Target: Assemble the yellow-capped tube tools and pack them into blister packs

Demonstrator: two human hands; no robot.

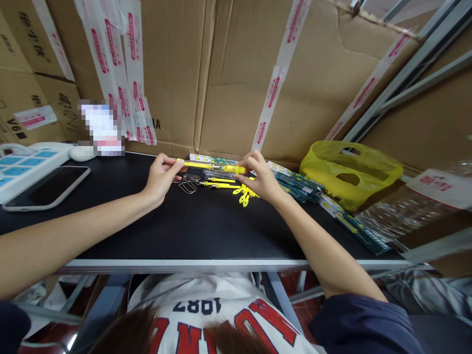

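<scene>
Yellow pen-like tube [210, 166] gripped near ends by both hands [158, 181]; carton [22, 93] at left printed "V6".

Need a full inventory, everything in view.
Stick: one, yellow, held, centre
Rods: 2+, yellow, centre
Small parts: several, yellow, centre
Wire clips: several, silver, centre
Packets: several, green and white, right
Bag: one, yellow, right
Packaging: some, clear, right
Phone: one, dark, left
Power strip: one, white, left
Pixelated object: one, pale, left
Cardboard: several, brown, rear
Table: one, black, centre
Shirt: one, white, bottom
Left hand: one, bare, stick's left end
Right hand: one, bare, stick's right end
</scene>
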